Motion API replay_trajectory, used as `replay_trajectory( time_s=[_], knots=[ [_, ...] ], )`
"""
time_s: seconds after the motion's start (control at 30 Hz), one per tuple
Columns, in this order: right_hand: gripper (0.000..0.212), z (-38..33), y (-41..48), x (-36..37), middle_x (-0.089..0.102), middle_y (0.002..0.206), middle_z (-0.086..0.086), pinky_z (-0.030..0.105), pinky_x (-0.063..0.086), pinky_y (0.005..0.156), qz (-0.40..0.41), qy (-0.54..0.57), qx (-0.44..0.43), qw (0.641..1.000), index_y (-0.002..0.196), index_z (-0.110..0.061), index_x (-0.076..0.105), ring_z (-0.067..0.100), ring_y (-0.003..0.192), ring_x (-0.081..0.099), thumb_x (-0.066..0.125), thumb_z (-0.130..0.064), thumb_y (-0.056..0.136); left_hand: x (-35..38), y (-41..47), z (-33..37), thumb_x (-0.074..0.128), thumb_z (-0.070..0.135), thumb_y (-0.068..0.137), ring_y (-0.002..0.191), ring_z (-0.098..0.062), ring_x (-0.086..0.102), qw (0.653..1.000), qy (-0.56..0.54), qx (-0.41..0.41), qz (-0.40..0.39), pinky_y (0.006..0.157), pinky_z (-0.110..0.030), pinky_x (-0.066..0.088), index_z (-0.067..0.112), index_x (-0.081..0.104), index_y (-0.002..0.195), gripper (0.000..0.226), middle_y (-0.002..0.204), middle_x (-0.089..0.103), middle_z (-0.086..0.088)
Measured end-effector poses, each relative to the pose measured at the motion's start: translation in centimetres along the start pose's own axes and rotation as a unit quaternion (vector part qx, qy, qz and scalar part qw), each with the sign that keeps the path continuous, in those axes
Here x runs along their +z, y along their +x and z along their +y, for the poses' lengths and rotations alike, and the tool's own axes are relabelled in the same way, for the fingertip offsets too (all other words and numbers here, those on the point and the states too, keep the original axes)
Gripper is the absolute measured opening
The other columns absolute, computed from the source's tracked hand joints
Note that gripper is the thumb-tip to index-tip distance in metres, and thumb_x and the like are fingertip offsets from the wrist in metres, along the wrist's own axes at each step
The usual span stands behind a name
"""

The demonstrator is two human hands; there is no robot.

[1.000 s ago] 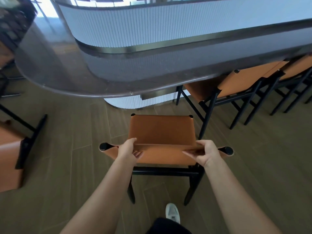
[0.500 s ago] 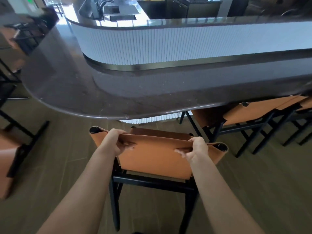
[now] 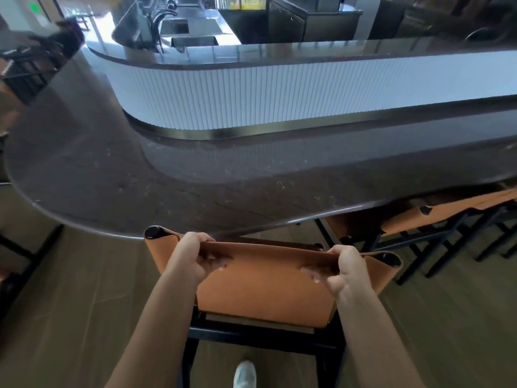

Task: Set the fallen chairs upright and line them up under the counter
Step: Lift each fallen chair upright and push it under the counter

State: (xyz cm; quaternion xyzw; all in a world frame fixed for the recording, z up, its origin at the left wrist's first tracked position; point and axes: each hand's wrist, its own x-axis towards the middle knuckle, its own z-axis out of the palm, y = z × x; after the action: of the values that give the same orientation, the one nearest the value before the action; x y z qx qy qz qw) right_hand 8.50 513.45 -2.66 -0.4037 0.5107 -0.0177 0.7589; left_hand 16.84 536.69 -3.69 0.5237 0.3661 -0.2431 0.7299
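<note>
An orange leather chair [image 3: 265,289] with a black frame stands upright in front of me, its seat hidden under the edge of the dark stone counter [image 3: 126,175]. My left hand [image 3: 193,256] grips the top of the backrest near its left end. My right hand [image 3: 341,271] grips the same top edge near its right end. Two more orange chairs [image 3: 436,214] stand in a row under the counter to the right.
A white ribbed wall [image 3: 279,96] rises from the counter, with a bar work area behind it. Black chair frames [image 3: 30,247] show at the left edge on the wooden floor. My white shoe [image 3: 244,373] is below the chair.
The chair has moved forward until its seat went under the counter edge. Both hands kept their grip on the backrest. My view came closer to the counter.
</note>
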Motion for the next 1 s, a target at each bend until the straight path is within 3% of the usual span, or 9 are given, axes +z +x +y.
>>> replay_trajectory(
  time_s=[0.07,0.17,0.23,0.4,0.47,0.57,0.8,0.87,1.0],
  knots=[
    [0.005,-0.7,0.6,0.4,0.054,0.083,0.025,0.056,0.055,0.081,0.005,-0.008,0.002,1.0,0.086,0.002,0.046,0.044,0.067,0.059,0.043,0.006,0.085,0.8,0.3,0.7,0.042,-0.001,0.093,0.081,-0.048,0.053,1.0,0.003,-0.003,0.006,0.035,-0.045,0.051,-0.008,0.047,0.085,0.012,0.088,0.049,-0.024],
    [0.005,-1.8,1.7,1.4,0.056,0.073,0.028,0.052,0.058,0.07,0.008,-0.014,-0.009,1.0,0.082,0.004,0.046,0.042,0.057,0.061,0.043,0.008,0.084,1.9,0.9,1.7,0.044,-0.003,0.091,0.086,-0.048,0.056,1.0,-0.01,0.003,0.02,0.032,-0.039,0.05,-0.012,0.049,0.095,0.011,0.092,0.051,-0.026],
    [0.005,-2.5,2.3,2.0,0.056,0.076,0.028,0.049,0.058,0.059,-0.004,-0.012,-0.015,1.0,0.082,0.004,0.045,0.042,0.062,0.062,0.042,0.008,0.083,2.9,1.0,2.4,0.043,-0.006,0.089,0.076,-0.044,0.055,0.999,-0.009,0.022,0.027,0.034,-0.038,0.051,-0.01,0.049,0.087,0.007,0.082,0.048,-0.021],
    [0.007,-4.8,3.9,3.2,0.057,0.081,0.03,0.04,0.054,0.046,-0.027,-0.022,-0.004,0.999,0.084,0.004,0.048,0.044,0.072,0.062,0.044,0.007,0.08,5.2,1.3,4.7,0.04,-0.01,0.091,0.072,-0.043,0.054,0.998,-0.014,0.005,0.056,0.071,-0.047,0.058,-0.009,0.045,0.08,0.013,0.08,0.047,-0.022],
    [0.01,-5.8,4.7,3.9,0.052,0.07,0.022,0.038,0.054,0.043,-0.034,-0.029,-0.01,0.999,0.075,0.0,0.047,0.037,0.061,0.059,0.043,0.008,0.08,5.6,1.6,4.9,0.04,-0.012,0.089,0.078,-0.041,0.052,0.997,-0.041,0.039,0.053,0.06,-0.047,0.056,-0.005,0.045,0.073,0.018,0.076,0.043,-0.017],
    [0.021,-7.4,5.9,5.0,0.048,0.059,0.015,0.038,0.054,0.048,-0.043,-0.048,-0.032,0.997,0.064,-0.004,0.044,0.031,0.051,0.053,0.041,0.008,0.081,6.1,1.7,4.7,0.041,-0.013,0.086,0.073,-0.035,0.05,0.991,-0.084,0.087,0.05,0.048,-0.045,0.053,-0.001,0.044,0.068,0.022,0.073,0.039,-0.012],
    [0.019,-8.3,10.0,5.3,0.055,0.042,0.005,0.036,0.054,0.055,-0.065,-0.095,-0.059,0.992,0.072,-0.004,0.048,0.017,0.041,0.06,0.046,-0.001,0.09,6.7,3.4,1.9,0.043,-0.011,0.085,0.064,-0.03,0.054,0.978,-0.146,0.122,0.084,0.051,-0.039,0.059,-0.001,0.047,0.066,0.022,0.075,0.045,-0.012],
    [0.016,-8.0,11.1,5.0,0.056,0.049,0.007,0.032,0.054,0.049,-0.072,-0.098,-0.055,0.991,0.076,-0.004,0.048,0.015,0.041,0.06,0.045,0.0,0.092,6.7,4.6,0.4,0.045,-0.01,0.086,0.067,-0.029,0.058,0.979,-0.139,0.117,0.091,0.055,-0.038,0.06,-0.004,0.049,0.072,0.016,0.078,0.048,-0.016],
    [0.018,-7.8,12.8,4.5,0.055,0.075,0.017,0.041,0.055,0.063,-0.087,-0.074,-0.037,0.993,0.077,0.0,0.05,0.031,0.068,0.06,0.041,0.006,0.091,7.0,6.0,-1.3,0.046,-0.009,0.088,0.067,-0.025,0.063,0.983,-0.126,0.111,0.068,0.054,-0.034,0.058,-0.006,0.051,0.084,0.008,0.08,0.054,-0.018]
  ],
)
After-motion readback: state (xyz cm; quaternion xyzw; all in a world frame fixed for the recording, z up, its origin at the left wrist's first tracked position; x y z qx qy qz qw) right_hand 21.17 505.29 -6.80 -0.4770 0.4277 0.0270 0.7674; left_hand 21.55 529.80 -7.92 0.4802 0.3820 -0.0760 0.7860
